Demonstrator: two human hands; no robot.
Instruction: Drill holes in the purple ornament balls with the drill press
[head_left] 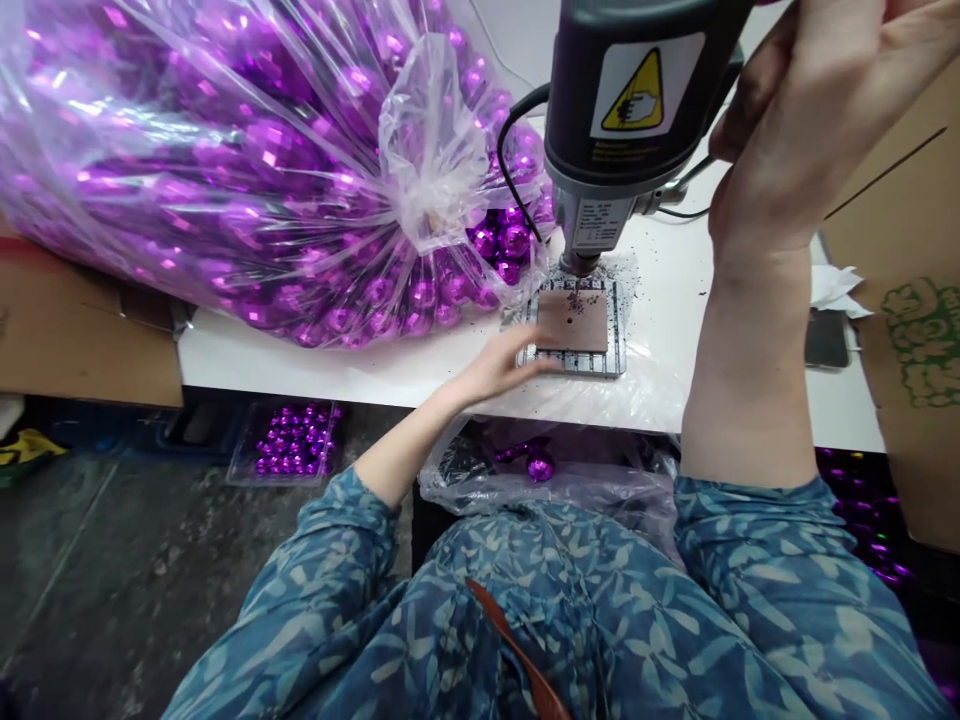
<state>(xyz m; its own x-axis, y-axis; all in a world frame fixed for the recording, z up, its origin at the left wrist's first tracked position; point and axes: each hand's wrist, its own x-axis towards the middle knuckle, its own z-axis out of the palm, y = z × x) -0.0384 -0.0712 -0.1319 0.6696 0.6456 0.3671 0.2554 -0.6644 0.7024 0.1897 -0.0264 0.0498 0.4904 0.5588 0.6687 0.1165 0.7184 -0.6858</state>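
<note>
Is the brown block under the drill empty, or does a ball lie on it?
Empty. The brown block bears only dark chips and a small hole; the left hand lies flat at its near edge.

Table (315,368): bauble bag (225,150), perhaps metal plate (617,335).

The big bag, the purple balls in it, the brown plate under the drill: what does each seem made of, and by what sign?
Bag: thin clear plastic film, glossy; it creases and shows its contents. Purple balls: probably plastic with a mirror-like metallic coat; faceted glints. Brown plate: matt, flat, perhaps board or wood; hard to tell.
</note>
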